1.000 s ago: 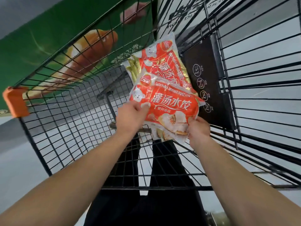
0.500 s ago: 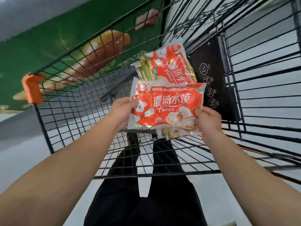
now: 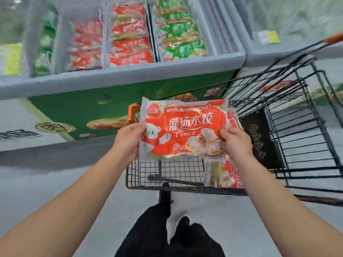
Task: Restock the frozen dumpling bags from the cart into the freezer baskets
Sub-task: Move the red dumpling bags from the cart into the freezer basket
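Observation:
I hold a red dumpling bag (image 3: 183, 129) flat and level above the black wire cart (image 3: 304, 112). My left hand (image 3: 129, 140) grips its left edge and my right hand (image 3: 236, 140) grips its right edge. Another red dumpling bag (image 3: 227, 176) lies in the cart below, partly hidden by the held bag and my right arm. Ahead, the open freezer (image 3: 130, 76) shows baskets with stacked red bags (image 3: 130, 36) and green bags (image 3: 182, 34).
The freezer's grey rim and green front panel (image 3: 89, 108) stand just beyond the cart. A second freezer (image 3: 289, 25) is at the upper right. The cart's black seat flap (image 3: 259, 140) is at the right. My dark trouser legs (image 3: 167, 236) are below.
The bag has come up out of the cart in both hands. My view has swung up from the cart's inside to the freezer baskets.

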Demonstrator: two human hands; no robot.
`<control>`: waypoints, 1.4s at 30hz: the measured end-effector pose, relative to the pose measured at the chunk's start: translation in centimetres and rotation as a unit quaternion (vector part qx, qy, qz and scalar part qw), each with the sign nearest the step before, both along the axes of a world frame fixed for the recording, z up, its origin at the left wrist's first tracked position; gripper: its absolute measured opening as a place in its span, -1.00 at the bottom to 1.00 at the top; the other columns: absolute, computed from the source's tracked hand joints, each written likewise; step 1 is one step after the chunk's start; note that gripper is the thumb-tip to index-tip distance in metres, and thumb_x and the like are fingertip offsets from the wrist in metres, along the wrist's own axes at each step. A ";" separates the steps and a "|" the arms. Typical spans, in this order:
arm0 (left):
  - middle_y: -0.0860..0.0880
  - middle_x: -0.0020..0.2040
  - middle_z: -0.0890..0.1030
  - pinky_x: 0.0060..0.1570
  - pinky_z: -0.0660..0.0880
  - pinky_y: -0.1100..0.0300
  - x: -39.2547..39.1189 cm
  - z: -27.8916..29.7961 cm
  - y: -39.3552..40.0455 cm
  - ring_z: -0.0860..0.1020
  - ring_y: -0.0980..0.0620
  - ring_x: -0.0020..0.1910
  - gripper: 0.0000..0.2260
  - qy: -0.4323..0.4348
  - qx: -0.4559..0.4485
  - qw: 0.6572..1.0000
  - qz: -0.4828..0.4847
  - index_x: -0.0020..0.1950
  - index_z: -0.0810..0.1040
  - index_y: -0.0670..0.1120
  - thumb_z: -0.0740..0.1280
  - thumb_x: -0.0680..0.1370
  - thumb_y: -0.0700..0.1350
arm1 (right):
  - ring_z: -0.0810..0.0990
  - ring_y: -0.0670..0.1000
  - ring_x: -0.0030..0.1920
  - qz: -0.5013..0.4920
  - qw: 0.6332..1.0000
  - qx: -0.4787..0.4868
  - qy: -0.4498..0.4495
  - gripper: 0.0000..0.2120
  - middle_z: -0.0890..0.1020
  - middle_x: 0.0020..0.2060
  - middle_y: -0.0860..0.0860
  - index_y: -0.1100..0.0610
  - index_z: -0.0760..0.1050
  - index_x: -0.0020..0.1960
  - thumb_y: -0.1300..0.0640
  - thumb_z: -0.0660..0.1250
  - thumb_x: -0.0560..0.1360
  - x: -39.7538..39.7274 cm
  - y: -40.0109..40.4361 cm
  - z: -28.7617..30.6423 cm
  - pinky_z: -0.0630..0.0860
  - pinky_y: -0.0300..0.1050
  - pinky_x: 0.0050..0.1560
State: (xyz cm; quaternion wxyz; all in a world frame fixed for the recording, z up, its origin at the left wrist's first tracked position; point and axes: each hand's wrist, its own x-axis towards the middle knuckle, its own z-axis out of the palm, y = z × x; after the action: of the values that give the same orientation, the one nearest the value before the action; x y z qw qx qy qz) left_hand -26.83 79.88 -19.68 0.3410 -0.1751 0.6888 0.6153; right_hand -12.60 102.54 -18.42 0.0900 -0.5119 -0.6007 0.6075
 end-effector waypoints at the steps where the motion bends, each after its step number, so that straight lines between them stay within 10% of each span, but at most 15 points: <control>1: -0.16 0.01 0.72 0.08 0.60 -0.20 0.3 1.0 -1.3 0.71 -0.16 -0.01 -0.81 0.011 0.004 1.000 0.019 0.11 0.62 -0.20 0.32 0.64 -0.10 | 0.55 -0.16 -0.15 0.018 1.000 0.012 0.006 -0.91 0.62 -0.18 -0.13 0.11 0.63 -0.01 0.23 0.35 0.58 -0.2 -0.9 1.0 0.52 -0.05 0.07; 4: -0.12 -0.07 0.73 -0.05 0.64 -0.08 1.7 4.8 -4.4 0.72 -0.09 -0.11 -0.84 0.079 0.009 0.995 0.066 0.03 0.63 -0.16 0.32 0.64 -0.10 | 0.65 -0.01 -0.07 0.068 0.996 0.044 0.039 -0.75 0.67 -0.26 -0.12 -0.04 0.59 -0.27 0.17 0.36 0.56 -0.8 -3.0 3.8 0.56 -0.02 0.08; 19: -0.04 -0.15 0.71 0.06 0.63 -0.05 6.6 16.2 -21.5 0.67 -0.03 -0.12 -0.87 0.223 0.007 0.940 0.256 -0.12 0.66 -0.06 0.37 0.60 -0.10 | 0.70 0.09 0.01 0.169 0.969 0.003 0.179 -0.80 0.74 -0.14 0.00 0.08 0.65 -0.15 0.23 0.33 0.59 -1.8 -18.4 14.0 0.63 0.07 0.09; 42: -0.01 -0.17 0.74 -0.10 0.65 0.01 -17.2 12.6 -39.7 0.71 -0.01 -0.13 -0.86 0.158 0.011 0.971 0.182 -0.05 0.68 -0.07 0.37 0.60 -0.04 | 0.68 0.09 0.04 0.106 0.985 -0.002 0.135 -0.89 0.72 -0.03 0.06 0.09 0.63 -0.01 0.22 0.33 0.59 -23.0 -36.4 11.1 0.61 0.12 0.14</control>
State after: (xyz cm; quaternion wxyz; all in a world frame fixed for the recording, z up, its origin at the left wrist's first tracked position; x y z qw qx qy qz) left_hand -44.05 40.22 -7.07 0.1123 -0.1945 0.6839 0.6942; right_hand -35.62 66.09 -7.36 0.1040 -0.3584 -0.6325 0.6787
